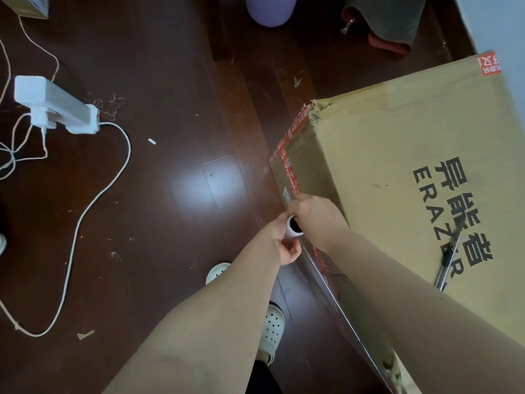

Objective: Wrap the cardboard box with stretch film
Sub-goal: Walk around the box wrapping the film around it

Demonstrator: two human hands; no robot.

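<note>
Left hand (285, 243) and right hand (311, 214) gripped the film roll (290, 226) beside the cardboard box (397, 155). A knife (450, 258) lay atop it

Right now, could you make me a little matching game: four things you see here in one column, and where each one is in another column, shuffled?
Things:
1. film roll
2. slim dark tool
3. white foam block
4. purple round thing

Places:
A. on the floor, far left
B. between the left hand and right hand
C. at the view's top edge
D. lying on the cardboard box

Pairs: 1-B, 2-D, 3-A, 4-C.
</note>
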